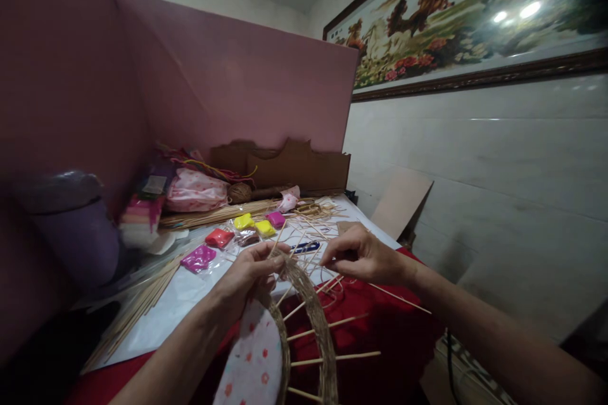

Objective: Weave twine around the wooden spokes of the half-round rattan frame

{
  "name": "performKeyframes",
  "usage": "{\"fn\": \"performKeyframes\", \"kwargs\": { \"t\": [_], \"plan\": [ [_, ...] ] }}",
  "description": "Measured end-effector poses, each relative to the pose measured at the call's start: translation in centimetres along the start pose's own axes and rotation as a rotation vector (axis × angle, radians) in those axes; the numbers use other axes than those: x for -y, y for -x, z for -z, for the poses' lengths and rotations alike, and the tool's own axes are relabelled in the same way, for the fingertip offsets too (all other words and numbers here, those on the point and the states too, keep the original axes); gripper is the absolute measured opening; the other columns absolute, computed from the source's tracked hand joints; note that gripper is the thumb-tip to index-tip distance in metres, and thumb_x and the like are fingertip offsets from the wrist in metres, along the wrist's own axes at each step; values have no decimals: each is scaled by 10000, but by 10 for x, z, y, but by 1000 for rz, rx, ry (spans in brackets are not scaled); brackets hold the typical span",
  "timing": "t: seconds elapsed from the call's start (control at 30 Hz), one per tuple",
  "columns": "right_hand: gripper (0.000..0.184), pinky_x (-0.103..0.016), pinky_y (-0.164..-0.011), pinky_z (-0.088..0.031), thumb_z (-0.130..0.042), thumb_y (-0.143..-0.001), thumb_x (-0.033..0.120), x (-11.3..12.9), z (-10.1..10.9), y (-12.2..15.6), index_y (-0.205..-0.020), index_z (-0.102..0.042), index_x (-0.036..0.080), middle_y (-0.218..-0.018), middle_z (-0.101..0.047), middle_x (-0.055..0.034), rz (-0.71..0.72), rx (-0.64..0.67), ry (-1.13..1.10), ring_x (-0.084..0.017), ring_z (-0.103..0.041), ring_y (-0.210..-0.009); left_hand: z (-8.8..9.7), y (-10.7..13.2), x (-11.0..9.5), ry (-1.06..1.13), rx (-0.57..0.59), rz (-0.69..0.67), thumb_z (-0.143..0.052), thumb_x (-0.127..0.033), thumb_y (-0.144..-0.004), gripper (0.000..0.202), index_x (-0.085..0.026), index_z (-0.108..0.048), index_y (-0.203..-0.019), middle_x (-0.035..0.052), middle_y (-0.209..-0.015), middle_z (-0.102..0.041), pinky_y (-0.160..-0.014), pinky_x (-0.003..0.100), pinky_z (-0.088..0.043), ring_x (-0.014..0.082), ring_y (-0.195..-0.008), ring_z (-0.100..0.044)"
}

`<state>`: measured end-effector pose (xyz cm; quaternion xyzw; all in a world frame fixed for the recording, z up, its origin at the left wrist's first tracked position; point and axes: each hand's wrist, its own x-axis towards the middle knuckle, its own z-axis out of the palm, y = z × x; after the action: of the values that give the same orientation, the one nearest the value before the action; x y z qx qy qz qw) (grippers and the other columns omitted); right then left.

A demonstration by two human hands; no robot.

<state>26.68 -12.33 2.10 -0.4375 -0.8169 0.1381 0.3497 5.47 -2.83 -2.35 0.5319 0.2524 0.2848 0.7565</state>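
My left hand (259,269) grips the upper rim of a round weaving made of thin wooden sticks and twine (311,304). Its centre is a white fabric disc with red flowers (254,354), edged with twine. Sticks radiate outward from the disc through a wider twine band, and several ends poke past it. To the right, my right hand (358,253) is closed in a pinch on what looks like a thin strand of twine, apart from the band. Loose twine (336,294) loops below the fingers. A blue utility knife (305,247) lies between both hands, partly hidden.
On the white table are clay packets in red (219,238), yellow (244,221) and magenta (198,258), stick bundles (142,304), a twine ball (239,193) and a pink fabric bag (197,190). Cardboard (299,168) stands behind. A purple bin (78,234) is left; red cloth (380,329) lies in front.
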Motion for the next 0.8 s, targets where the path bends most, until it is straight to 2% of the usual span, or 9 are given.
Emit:
{"fn": "performKeyframes", "kwargs": {
  "t": [0.27,0.43,0.57,0.7,0.8],
  "plan": [
    [173,-201,-444,-341,-553,-725,107,-1,1,4,-778,-718,107,-591,-657,-35,-17,-6,32,-78,-468,-474,-1,2,-3,14,-17,25,-768,-229,-649,340,-156,-657,-962,34,-856,-657,-453,131,-323,24,-522,-484],
    [193,-198,-464,-353,-547,-709,74,-2,1,4,-786,-720,108,-615,-666,-35,-13,30,21,-79,-488,-496,0,3,-4,30,-18,13,-765,-196,-646,330,-148,-655,-954,35,-840,-655,-483,143,-354,46,-565,-515],
    [196,-208,-500,-348,-543,-751,105,-9,6,3,-847,-714,106,-629,-639,-28,-40,79,-8,-86,-479,-540,1,2,-3,47,15,-13,-757,-181,-652,321,-141,-648,-951,21,-798,-633,-499,154,-361,44,-551,-491],
    [192,-208,-524,-327,-535,-791,152,-23,9,3,-880,-702,116,-676,-597,-12,-130,118,-196,-82,-446,-583,1,3,-4,59,39,-36,-753,-174,-654,321,-129,-643,-952,27,-804,-635,-523,163,-381,51,-563,-505],
    [188,-200,-506,-302,-583,-750,177,-35,9,3,-873,-712,118,-651,-574,4,-215,157,-439,-70,-424,-563,0,3,-4,81,53,-37,-760,-177,-644,343,-129,-642,-962,34,-814,-644,-567,178,-416,74,-608,-546]
  ]
}}
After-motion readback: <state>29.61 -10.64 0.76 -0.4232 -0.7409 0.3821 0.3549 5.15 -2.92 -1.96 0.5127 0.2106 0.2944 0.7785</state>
